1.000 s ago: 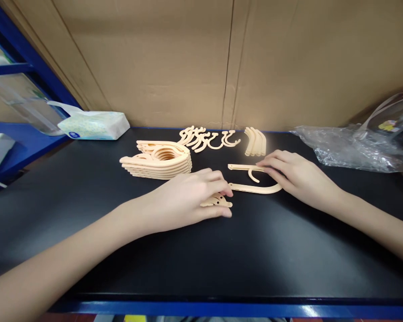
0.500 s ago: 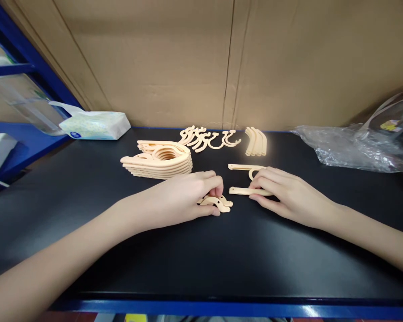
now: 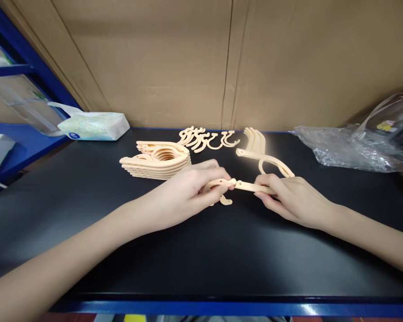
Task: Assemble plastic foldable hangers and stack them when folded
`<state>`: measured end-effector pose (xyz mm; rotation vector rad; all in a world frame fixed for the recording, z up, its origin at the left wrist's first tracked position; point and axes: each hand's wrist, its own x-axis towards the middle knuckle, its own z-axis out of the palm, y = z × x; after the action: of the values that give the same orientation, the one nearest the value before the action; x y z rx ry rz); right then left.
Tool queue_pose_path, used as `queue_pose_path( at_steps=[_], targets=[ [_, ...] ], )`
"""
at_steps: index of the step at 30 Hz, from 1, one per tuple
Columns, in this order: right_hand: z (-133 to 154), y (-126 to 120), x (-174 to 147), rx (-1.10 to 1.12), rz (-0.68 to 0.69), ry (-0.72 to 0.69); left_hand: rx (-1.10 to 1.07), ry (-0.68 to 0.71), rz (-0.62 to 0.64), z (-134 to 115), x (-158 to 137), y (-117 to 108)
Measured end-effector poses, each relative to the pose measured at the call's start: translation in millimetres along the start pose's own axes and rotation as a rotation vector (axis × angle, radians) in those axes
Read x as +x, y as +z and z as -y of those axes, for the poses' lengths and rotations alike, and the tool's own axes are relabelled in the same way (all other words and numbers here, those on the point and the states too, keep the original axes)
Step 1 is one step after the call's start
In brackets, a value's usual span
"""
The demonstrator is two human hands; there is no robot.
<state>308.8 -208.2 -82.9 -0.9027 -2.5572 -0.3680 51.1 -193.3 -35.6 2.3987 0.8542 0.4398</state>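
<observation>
1. Left hand (image 3: 184, 190): fingers pinched on a small peach plastic piece (image 3: 218, 184), held just above the table (image 3: 221, 259), centre of view.
2. Right hand (image 3: 290, 199): fingers pinched on a curved arm (image 3: 246, 185) of the same plastic. Its near end meets the piece in the left hand; the two parts touch at a small joint between the hands.
3. The arm's far limb (image 3: 255, 155) rises up and back from the right hand, clear of the table; a small hook-shaped loop sits between the two limbs.
4. A small hook end (image 3: 226, 201) shows below the left fingertips, at or just above the table; cannot tell whether it belongs to the held piece.
5. Stack (image 3: 159, 159) of flat peach parts lies on the table, just behind the left hand.
6. Row of hooks (image 3: 208, 138) lies farther back, near the cardboard wall (image 3: 174, 62).
7. Bundle of curved strips (image 3: 255, 136) lies right of the hooks, partly behind the raised limb.
8. Tissue pack (image 3: 96, 125) at back left, on the table edge by the blue frame (image 3: 27, 53).
9. Crumpled clear bag (image 3: 349, 147) at back right, well apart from both hands.
</observation>
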Motion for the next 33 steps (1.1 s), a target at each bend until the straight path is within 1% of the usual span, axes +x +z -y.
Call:
queue_pose_path(
  at_steps=[2, 4, 7, 9, 13, 17, 19, 22, 27, 33],
  targets=[
    [1, -1, 0, -0.015, -0.012, 0.008, 0.022, -0.005, -0.058, 0, 0, 1],
    [2, -2, -1, -0.019, -0.038, 0.002, 0.065, -0.045, -0.073, 1, 0, 2],
    [5, -4, 0, -0.017, -0.059, 0.003, 0.162, -0.127, -0.062, 0, 0, 4],
    [6, -3, 0, -0.019, -0.056, 0.002, 0.215, -0.143, -0.042, -2, 0, 7],
    [7, -2, 0, -0.002, -0.070, -0.024, 0.256, -0.110, 0.016, -4, 0, 13],
    [10, -4, 2, -0.005, -0.080, -0.038, 0.233, -0.057, 0.088, -6, -1, 16],
    [12, -6, 2, -0.012, -0.083, -0.043, 0.213, -0.056, 0.121, -8, -1, 16],
    [13, -9, 4, -0.034, -0.100, -0.050, 0.199, -0.066, 0.127, -9, -1, 15],
    [14, -11, 4, -0.075, -0.123, -0.054, 0.191, -0.036, 0.120, -8, -1, 15],
    [14, -12, 4, -0.100, -0.122, -0.059, 0.229, -0.038, 0.099, -7, 1, 18]
  ],
)
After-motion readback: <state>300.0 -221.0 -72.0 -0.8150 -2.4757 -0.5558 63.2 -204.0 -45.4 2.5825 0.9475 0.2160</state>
